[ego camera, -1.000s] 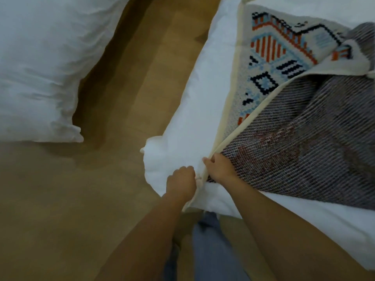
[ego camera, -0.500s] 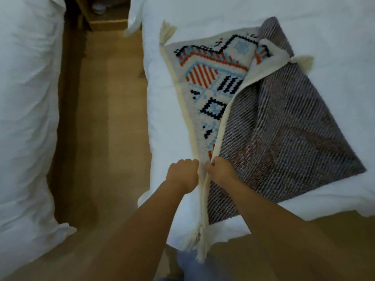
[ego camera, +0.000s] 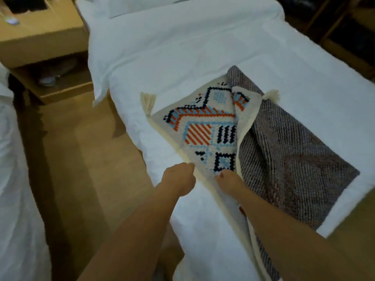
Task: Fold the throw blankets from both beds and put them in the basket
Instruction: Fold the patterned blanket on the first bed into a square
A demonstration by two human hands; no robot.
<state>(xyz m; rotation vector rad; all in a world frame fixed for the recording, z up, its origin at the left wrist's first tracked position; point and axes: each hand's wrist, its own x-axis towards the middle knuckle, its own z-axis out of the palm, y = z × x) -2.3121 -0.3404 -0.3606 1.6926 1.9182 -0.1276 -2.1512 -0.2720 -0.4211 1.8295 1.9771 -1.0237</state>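
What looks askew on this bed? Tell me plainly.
The throw blanket lies diagonally across the white bed, its grey reverse flap folded over unevenly, edges not matching. Left hand and right hand grip its near edge. Nothing looks spilled or damaged.

Two bare forearms and hands of a person, seen from above.

Both arms are uncovered from the lower edge of the view to the fingertips: no sleeve, watch, bracelet or ring is visible. The left hand point(ego camera: 179, 179) shows its back and knuckles. The right hand point(ego camera: 228, 180) shows one fingernail coated in a reddish-pink polish. Motion blur softens finer detail on both hands.
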